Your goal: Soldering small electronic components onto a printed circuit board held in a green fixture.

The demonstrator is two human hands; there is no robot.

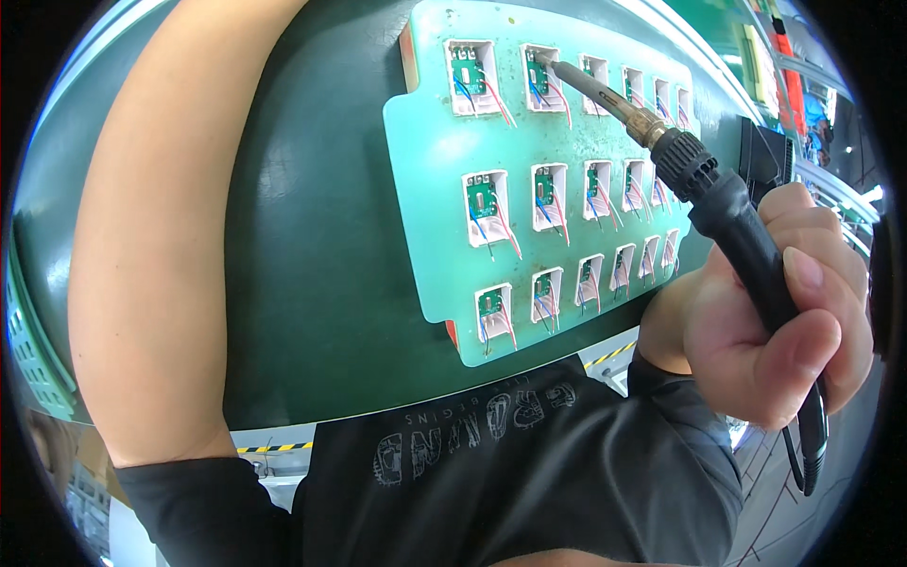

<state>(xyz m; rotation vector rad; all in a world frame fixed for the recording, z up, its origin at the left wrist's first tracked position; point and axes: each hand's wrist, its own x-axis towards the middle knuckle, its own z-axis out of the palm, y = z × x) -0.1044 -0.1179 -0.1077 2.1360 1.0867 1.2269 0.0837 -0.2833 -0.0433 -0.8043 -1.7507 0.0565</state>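
gripping a soldering iron [694, 175] with the right hand [756, 345] at three o'clock, curled firmly round the handle, likely away from the hot end. aimed toward eleven o'clock, over a white housing [531, 106] at one o'clock, seated in a green tray [435, 142], probably for steadiness. cannot tell about the left hand, out of frame past eleven.

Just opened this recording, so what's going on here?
A person's right hand grips a soldering iron, its tip at or just above the second white housing in the top row; contact can't be told. Three rows of these sit in a pale green fixture plate, holding green circuit boards with blue and red wires. The left forearm extends over the dark green tabletop, its hand out of view.
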